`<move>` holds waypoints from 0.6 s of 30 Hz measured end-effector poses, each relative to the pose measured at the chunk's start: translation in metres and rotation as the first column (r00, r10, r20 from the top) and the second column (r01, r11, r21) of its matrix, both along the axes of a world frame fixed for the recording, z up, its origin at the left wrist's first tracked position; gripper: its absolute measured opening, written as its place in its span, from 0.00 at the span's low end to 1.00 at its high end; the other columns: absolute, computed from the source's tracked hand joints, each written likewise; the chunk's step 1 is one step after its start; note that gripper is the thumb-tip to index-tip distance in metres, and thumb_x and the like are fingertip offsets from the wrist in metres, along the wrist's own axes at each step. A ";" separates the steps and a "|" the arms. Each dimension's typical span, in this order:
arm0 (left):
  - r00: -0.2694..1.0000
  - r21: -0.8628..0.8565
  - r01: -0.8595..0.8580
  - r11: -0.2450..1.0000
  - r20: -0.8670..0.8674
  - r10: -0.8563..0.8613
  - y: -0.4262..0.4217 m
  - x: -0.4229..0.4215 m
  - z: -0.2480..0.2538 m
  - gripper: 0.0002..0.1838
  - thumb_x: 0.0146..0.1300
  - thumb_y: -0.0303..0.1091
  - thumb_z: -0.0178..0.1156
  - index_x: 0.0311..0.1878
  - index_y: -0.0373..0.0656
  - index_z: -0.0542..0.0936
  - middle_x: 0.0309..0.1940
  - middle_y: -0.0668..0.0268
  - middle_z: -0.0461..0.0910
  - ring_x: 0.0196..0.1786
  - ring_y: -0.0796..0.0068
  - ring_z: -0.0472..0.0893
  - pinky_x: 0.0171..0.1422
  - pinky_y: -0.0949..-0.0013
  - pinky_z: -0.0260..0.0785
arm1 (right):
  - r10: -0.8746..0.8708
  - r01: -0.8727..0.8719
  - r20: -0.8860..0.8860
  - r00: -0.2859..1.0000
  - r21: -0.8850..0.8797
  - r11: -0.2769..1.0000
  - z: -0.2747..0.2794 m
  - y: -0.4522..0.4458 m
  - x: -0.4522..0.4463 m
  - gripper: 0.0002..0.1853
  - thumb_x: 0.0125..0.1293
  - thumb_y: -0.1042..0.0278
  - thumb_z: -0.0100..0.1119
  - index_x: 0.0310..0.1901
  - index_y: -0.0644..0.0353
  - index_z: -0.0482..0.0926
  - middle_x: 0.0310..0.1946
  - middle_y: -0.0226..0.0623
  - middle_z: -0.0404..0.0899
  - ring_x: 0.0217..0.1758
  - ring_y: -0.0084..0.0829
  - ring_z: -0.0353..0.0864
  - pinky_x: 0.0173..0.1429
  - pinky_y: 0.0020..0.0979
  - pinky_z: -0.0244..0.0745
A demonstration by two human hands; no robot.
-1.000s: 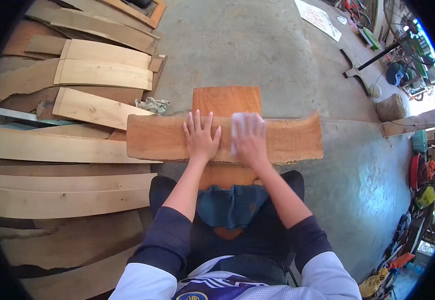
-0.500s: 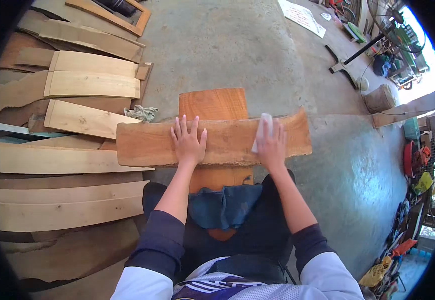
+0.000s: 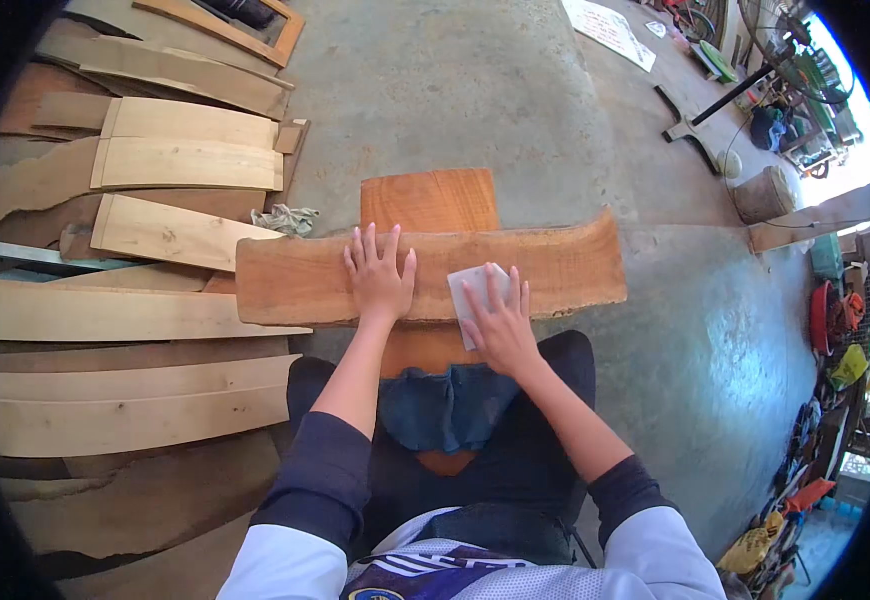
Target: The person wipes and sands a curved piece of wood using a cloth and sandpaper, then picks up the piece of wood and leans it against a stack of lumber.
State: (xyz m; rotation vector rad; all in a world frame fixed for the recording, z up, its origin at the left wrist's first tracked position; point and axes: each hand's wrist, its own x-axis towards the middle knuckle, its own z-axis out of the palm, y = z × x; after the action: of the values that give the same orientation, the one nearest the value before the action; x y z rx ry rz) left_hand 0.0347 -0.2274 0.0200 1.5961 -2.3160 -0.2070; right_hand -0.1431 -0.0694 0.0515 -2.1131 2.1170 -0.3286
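Note:
A long wooden board (image 3: 305, 280) with rough natural edges lies crosswise in front of me. It rests on a smoother orange-brown plank (image 3: 430, 202) that runs away from my lap. My left hand (image 3: 380, 278) lies flat on the board, left of its middle, with fingers spread. Under my right hand (image 3: 503, 322) is a whitish piece of sandpaper (image 3: 465, 290), pressed against the board's top near its front edge. The palm and fingers cover part of that sheet. A dark blue cloth (image 3: 445, 405) drapes over the near end of the plank, between my legs.
Many loose boards (image 3: 105, 410) are stacked along the left. A crumpled rag (image 3: 287, 220) lies by their ends. On the concrete floor stand a fan (image 3: 705, 122) at the far right and a woven basket (image 3: 763, 197). Clutter lines the right wall, with a red basin (image 3: 820, 318).
My right hand has slid the sandpaper leftward and toward me, from the board's right part to nearer its middle. My left hand keeps its place on the board.

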 end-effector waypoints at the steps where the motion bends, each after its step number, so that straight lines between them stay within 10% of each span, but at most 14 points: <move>1: 1.000 0.002 -0.002 1.000 -0.003 0.002 0.001 0.000 0.000 0.30 0.73 0.54 0.50 0.74 0.56 0.70 0.78 0.52 0.59 0.83 0.47 0.51 0.85 0.42 0.38 | 0.007 -0.007 0.012 1.000 -0.015 1.000 -0.002 0.003 0.006 0.31 0.76 0.49 0.48 0.75 0.53 0.66 0.81 0.53 0.49 0.81 0.72 0.42 0.80 0.68 0.40; 18: 1.000 -0.037 -0.012 0.999 -0.003 0.012 0.000 0.000 -0.002 0.28 0.72 0.53 0.52 0.73 0.57 0.72 0.77 0.54 0.61 0.81 0.48 0.54 0.84 0.43 0.41 | 0.113 -0.033 0.211 0.971 -0.353 0.935 -0.022 -0.004 -0.007 0.30 0.66 0.74 0.61 0.71 0.64 0.69 0.64 0.46 0.77 0.67 0.46 0.76 0.74 0.50 0.65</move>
State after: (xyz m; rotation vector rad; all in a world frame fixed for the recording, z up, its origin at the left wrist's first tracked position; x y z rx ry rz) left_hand 0.0344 -0.2275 0.0183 1.5909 -2.2938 -0.1628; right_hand -0.1505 -0.0732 0.0297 -2.1947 1.9562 -0.9517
